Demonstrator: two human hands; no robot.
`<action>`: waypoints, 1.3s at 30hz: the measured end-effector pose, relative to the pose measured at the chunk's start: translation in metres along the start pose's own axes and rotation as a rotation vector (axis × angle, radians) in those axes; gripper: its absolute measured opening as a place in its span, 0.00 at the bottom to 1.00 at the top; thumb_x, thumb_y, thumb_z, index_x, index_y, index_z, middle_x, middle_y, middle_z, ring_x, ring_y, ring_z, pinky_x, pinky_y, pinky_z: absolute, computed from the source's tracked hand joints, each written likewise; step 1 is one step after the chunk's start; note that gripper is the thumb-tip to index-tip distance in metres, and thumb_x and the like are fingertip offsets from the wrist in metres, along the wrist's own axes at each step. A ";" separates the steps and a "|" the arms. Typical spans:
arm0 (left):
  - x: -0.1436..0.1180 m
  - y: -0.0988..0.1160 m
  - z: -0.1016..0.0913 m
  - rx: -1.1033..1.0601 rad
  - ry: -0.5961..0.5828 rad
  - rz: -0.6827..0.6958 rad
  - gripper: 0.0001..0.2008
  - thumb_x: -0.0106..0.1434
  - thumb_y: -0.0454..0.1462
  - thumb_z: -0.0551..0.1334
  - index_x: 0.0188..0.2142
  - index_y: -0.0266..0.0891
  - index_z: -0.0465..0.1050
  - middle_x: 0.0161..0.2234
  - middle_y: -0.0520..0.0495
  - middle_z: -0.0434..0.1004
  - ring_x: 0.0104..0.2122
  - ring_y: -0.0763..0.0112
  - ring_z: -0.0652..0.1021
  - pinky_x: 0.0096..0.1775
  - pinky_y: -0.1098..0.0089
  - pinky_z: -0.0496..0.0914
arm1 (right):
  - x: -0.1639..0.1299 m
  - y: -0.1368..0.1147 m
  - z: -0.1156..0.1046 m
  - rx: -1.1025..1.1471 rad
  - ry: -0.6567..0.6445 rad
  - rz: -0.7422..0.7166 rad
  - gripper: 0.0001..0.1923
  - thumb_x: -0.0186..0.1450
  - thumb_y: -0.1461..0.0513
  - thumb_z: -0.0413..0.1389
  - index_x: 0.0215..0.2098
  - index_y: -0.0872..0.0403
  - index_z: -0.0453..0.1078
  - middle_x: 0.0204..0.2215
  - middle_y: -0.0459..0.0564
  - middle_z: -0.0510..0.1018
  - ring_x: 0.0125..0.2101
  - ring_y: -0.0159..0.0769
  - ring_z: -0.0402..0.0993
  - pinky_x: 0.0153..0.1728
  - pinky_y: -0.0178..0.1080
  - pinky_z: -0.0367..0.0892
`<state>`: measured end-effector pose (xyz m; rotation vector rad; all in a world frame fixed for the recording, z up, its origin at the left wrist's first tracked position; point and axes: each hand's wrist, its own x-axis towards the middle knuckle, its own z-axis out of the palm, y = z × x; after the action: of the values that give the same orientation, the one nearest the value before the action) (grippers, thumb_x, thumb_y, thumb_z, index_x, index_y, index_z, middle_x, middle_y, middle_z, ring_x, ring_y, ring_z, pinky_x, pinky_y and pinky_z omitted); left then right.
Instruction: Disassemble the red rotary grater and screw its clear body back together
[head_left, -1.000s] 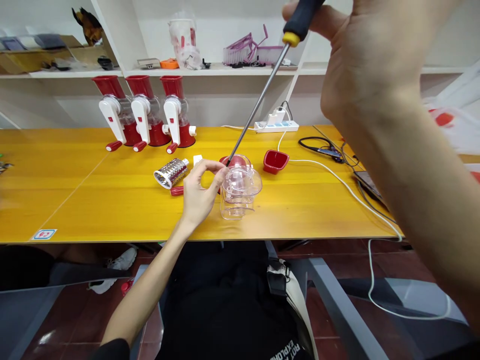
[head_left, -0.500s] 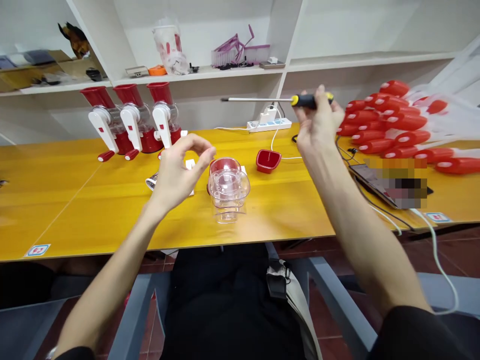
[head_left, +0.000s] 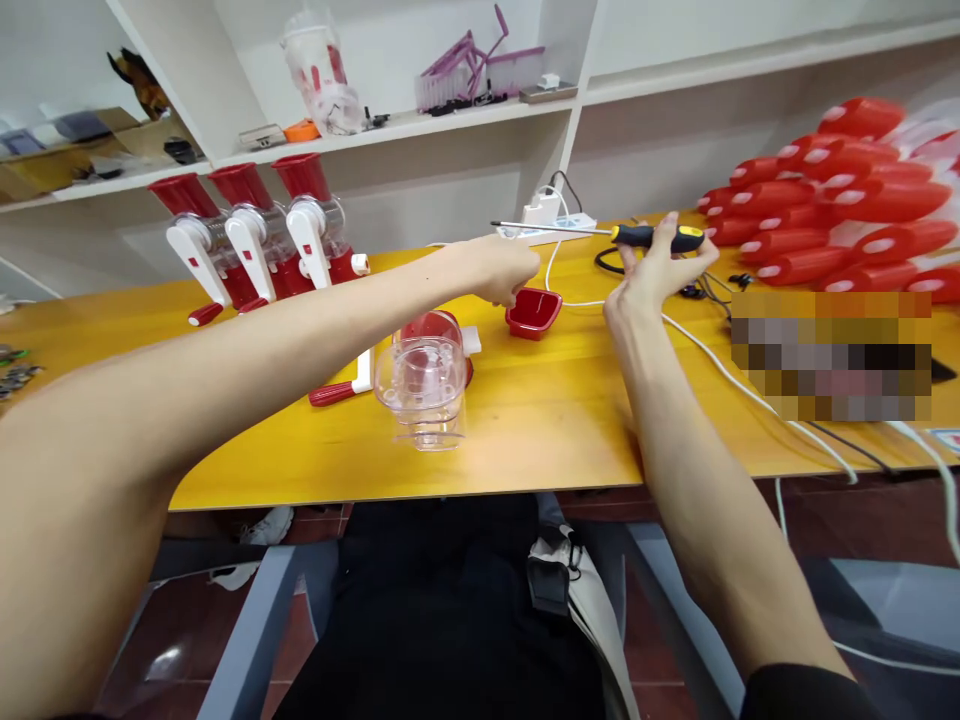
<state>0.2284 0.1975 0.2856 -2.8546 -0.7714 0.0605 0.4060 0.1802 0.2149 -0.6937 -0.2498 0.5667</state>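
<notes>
On the long yellow wooden table (head_left: 570, 420) we see our work spread out, largest things first. At two o'clock lies a heap of red plastic handles (head_left: 832, 220) in clear wrapping, partly blurred. At ten o'clock three red-and-white hand-crank graters (head_left: 255, 240) stand in a row against the white shelf unit (head_left: 450, 120). Near the table's centre sits a clear plastic housing (head_left: 420, 385) on a red base, upright, with a red-tipped white crank (head_left: 345, 385) lying just beside it at nine o'clock. At one o'clock from the housing rests a small red square dish (head_left: 534, 312).

Our left hand (head_left: 499, 268) reaches across, fingers curled downward just above the dish's near-left rim; we cannot tell whether it pinches anything. Our right hand (head_left: 656, 270), at one o'clock, grips the black-and-yellow handle of a long steel-shafted screwdriver (head_left: 600, 232), held roughly level with its tip pointing left over the white power strip (head_left: 547, 225).
</notes>
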 end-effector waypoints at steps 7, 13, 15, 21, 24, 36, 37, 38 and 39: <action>0.026 -0.006 0.011 -0.136 -0.035 0.016 0.10 0.43 0.32 0.71 0.14 0.43 0.72 0.17 0.52 0.69 0.27 0.59 0.77 0.36 0.60 0.70 | 0.021 0.004 -0.001 -0.081 0.077 -0.003 0.44 0.64 0.43 0.43 0.70 0.56 0.41 0.57 0.56 0.62 0.57 0.16 0.62 0.59 0.32 0.76; 0.030 -0.006 0.011 -0.172 -0.007 0.015 0.08 0.43 0.29 0.70 0.18 0.43 0.76 0.17 0.52 0.70 0.30 0.57 0.78 0.38 0.58 0.71 | 0.020 -0.001 -0.001 -0.070 0.123 -0.007 0.41 0.65 0.43 0.41 0.68 0.58 0.46 0.53 0.54 0.65 0.56 0.13 0.63 0.60 0.29 0.74; 0.029 -0.004 0.004 -0.187 -0.022 -0.013 0.08 0.44 0.28 0.70 0.17 0.42 0.76 0.17 0.53 0.71 0.29 0.58 0.79 0.38 0.58 0.71 | 0.019 -0.001 -0.001 -0.056 0.116 0.001 0.42 0.64 0.42 0.42 0.68 0.59 0.46 0.52 0.54 0.65 0.55 0.13 0.63 0.59 0.29 0.75; -0.022 -0.005 -0.045 -0.459 0.094 0.010 0.09 0.61 0.39 0.68 0.29 0.36 0.78 0.25 0.51 0.78 0.29 0.67 0.80 0.39 0.59 0.74 | 0.013 -0.003 -0.002 0.010 0.109 0.028 0.37 0.66 0.46 0.41 0.66 0.58 0.49 0.52 0.52 0.66 0.57 0.13 0.63 0.61 0.30 0.75; -0.087 0.006 -0.050 -0.643 0.512 -0.056 0.23 0.73 0.53 0.54 0.40 0.36 0.74 0.35 0.49 0.80 0.36 0.74 0.80 0.47 0.54 0.74 | 0.006 -0.005 -0.001 0.065 0.057 0.022 0.37 0.66 0.46 0.43 0.67 0.57 0.49 0.53 0.52 0.66 0.57 0.13 0.63 0.62 0.30 0.74; -0.218 0.069 0.027 -0.833 0.676 -0.188 0.46 0.53 0.55 0.75 0.66 0.47 0.59 0.65 0.39 0.67 0.65 0.51 0.69 0.66 0.49 0.64 | -0.012 -0.018 0.006 0.036 -0.088 0.065 0.35 0.68 0.47 0.33 0.65 0.59 0.52 0.49 0.52 0.67 0.58 0.11 0.63 0.64 0.28 0.72; -0.219 0.069 0.029 -0.870 0.682 -0.184 0.46 0.53 0.53 0.75 0.66 0.47 0.58 0.63 0.39 0.70 0.63 0.52 0.71 0.66 0.49 0.65 | -0.017 -0.018 0.011 0.019 -0.127 0.060 0.36 0.68 0.46 0.34 0.66 0.60 0.51 0.49 0.52 0.67 0.57 0.11 0.63 0.63 0.27 0.73; -0.220 0.069 0.031 -0.890 0.689 -0.182 0.45 0.54 0.52 0.75 0.65 0.47 0.58 0.61 0.40 0.72 0.62 0.52 0.73 0.65 0.50 0.66 | -0.023 -0.019 0.018 -0.002 -0.174 0.052 0.38 0.67 0.45 0.36 0.66 0.60 0.49 0.48 0.53 0.67 0.55 0.11 0.64 0.60 0.25 0.73; -0.222 0.069 0.032 -0.889 0.696 -0.183 0.44 0.54 0.51 0.75 0.65 0.47 0.59 0.60 0.40 0.73 0.61 0.52 0.73 0.64 0.50 0.66 | -0.031 -0.022 0.026 -0.024 -0.230 0.041 0.38 0.67 0.45 0.38 0.67 0.60 0.48 0.47 0.53 0.67 0.53 0.11 0.64 0.57 0.23 0.74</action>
<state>0.0682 0.0324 0.2393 -3.1034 -1.0459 -1.5565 0.3786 0.1627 0.2479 -0.6578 -0.4582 0.6846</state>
